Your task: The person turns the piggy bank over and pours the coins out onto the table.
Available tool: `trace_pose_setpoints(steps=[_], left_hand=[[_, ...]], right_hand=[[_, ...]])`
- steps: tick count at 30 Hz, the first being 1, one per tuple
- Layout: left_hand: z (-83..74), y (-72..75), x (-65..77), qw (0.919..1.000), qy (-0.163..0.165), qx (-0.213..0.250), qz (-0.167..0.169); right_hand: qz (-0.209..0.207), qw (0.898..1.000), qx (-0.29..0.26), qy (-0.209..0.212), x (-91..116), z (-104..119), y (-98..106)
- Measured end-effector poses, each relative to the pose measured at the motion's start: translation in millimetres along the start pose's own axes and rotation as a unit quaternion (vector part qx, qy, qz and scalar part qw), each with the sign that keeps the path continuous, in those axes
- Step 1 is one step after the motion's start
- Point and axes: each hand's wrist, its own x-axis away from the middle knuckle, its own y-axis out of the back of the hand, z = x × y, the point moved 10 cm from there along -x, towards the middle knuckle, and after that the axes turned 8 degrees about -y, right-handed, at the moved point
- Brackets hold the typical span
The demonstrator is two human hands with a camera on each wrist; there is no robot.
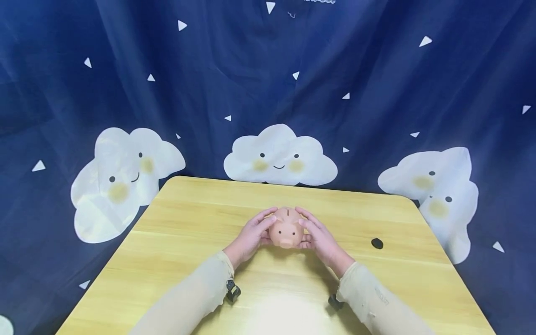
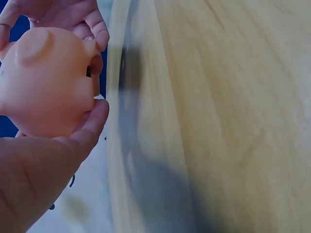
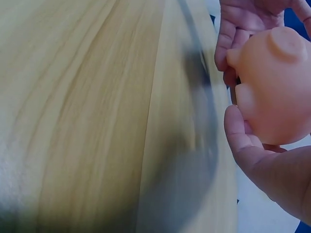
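Observation:
A pink piggy bank (image 1: 286, 236) with a coin slot on top faces me in the head view, between my two hands. My left hand (image 1: 250, 235) grips its left side, thumb up near the ear and lower fingers by the feet. On the opposite side my right hand (image 1: 323, 238) grips it the same way. Both wrist views show the piggy bank (image 2: 51, 90) raised off the tabletop, with its round snout (image 3: 289, 42) toward the camera. Fingertips reach under its feet, where a dark spot shows at the underside. Palms are partly hidden behind the body.
The wooden table (image 1: 201, 209) spreads under both arms. A small black disc (image 1: 377, 243) lies on it to the right of my right hand. Behind the far edge hangs a dark blue curtain (image 1: 251, 93) with smiling clouds. Black wrist straps (image 1: 232, 291) sit by the cuffs.

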Motion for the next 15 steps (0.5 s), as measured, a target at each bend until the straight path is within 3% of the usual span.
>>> trace_pose_setpoints(steps=[15], left_hand=[[11.6,0.6,0.0,0.9996,0.028,0.005,-0.007]], right_hand=[[0.015,0.999,-0.001,-0.035,-5.6,-11.9,-0.8]])
